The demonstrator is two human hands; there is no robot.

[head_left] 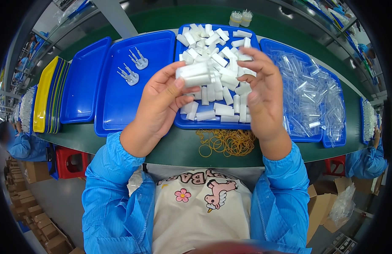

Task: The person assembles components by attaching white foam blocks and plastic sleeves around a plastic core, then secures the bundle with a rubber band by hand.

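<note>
My left hand [160, 97] grips a small bundle of white tubes [195, 73] between thumb and fingers, above a blue tray [181, 123]. Motion blurs the bundle's right end. My right hand [265, 91] is held just to the right of it, fingers apart and bent, with nothing visible in them. Many loose white cylindrical pieces [224, 111] fill that tray under both hands. Two clear-white pronged pieces [130, 77] lie in the larger blue tray [115, 114] on the left.
Tan rubber bands [229, 144] lie in a pile on the green table [174, 152] near me. Clear plastic sleeves [308, 93] heap over blue trays at right. Stacked yellow-topped trays [47, 95] stand far left. Two pronged assemblies [241, 18] stand at the back. Co-workers sit at both sides.
</note>
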